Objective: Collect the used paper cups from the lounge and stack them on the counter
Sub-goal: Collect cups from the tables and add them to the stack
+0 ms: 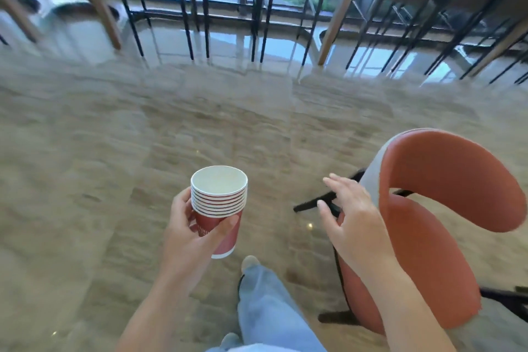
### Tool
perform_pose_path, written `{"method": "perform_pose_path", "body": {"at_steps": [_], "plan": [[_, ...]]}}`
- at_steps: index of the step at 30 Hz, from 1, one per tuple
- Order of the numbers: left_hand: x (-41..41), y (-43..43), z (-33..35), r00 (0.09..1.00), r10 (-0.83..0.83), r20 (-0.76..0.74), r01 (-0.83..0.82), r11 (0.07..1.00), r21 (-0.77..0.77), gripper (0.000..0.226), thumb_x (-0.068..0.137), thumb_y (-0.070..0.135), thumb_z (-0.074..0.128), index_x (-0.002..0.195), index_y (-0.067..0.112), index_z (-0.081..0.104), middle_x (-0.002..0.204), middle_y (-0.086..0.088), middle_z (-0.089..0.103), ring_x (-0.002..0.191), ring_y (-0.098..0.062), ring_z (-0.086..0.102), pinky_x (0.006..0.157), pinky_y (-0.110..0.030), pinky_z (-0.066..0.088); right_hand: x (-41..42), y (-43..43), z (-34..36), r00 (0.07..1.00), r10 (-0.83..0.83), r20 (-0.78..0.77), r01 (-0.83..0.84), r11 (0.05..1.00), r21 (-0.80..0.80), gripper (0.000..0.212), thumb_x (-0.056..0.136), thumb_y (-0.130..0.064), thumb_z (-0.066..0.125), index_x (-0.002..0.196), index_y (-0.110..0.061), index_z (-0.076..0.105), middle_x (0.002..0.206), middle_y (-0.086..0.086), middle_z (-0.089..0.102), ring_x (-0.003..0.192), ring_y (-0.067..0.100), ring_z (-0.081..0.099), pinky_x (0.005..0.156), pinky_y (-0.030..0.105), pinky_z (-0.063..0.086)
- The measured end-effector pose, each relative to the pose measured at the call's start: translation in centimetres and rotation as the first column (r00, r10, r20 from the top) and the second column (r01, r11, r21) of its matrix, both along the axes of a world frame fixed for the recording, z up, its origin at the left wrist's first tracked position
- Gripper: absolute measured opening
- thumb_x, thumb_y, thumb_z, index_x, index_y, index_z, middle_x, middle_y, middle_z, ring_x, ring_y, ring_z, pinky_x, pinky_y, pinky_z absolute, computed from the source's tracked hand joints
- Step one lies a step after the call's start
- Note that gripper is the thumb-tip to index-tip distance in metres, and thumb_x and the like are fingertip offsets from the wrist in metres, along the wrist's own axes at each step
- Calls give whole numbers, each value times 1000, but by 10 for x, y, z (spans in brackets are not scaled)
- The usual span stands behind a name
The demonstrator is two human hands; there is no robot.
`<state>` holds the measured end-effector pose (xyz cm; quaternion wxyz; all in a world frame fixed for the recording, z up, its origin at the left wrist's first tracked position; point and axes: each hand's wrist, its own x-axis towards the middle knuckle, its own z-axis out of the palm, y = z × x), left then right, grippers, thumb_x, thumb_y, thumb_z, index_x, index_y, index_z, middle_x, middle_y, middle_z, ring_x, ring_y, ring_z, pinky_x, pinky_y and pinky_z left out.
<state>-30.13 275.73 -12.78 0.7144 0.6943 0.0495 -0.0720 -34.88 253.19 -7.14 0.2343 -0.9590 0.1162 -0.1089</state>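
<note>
A stack of red paper cups with white rims was held upright in the left hand, the fingers and thumb being curled around the lowest cup. The right hand was kept apart from the stack, with its fingers spread and nothing held, just beside an orange chair at the right. A leg in light jeans was seen near, above the glossy beige floor. Far away, dark chair legs and wooden table legs were seen.

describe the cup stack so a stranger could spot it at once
Start at the orange curved-back chair low on the right. Left of it, the left hand grips the stack of cups. Nothing else here is red paper topped by layered white rims.
</note>
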Motion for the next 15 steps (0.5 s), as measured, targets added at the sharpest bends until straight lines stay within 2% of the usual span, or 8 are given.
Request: {"method": "perform_pose_path", "body": {"at_steps": [5,7,11,15], "plan": [[56,-2,4,991,134,22,-135,991,23,65,47,32,83,103,44,52,100,17,67,82,4,65,67,-13,51,89,-11,-2,993,112,41,-113,994,3,37,81,-10,65,116,-3,59,120,12,60,116,29,52,100,44,40],[82,-5,12,988,152,36,-154,987,49,66,46,37,83,103,48,50,99,20,67,85,4,64,68,-12,50,124,-13,-1,984,167,56,-168,986,13,36,82,-12,65,116,-4,59,120,11,60,116,27,52,100,44,40],[127,-3,27,967,241,86,-249,963,101,70,40,51,78,103,55,47,104,22,64,95,-3,64,79,-23,50,190,-9,1,956,290,38,-291,956,40,36,82,-14,64,117,-6,59,121,10,59,118,26,50,100,44,40],[142,22,29,909,399,116,-413,900,139,67,42,49,81,98,64,47,102,30,63,91,6,62,72,-17,49,254,15,2,891,453,4,-453,891,33,36,83,-15,64,117,-7,59,122,8,58,119,25,49,100,39,39]]}}
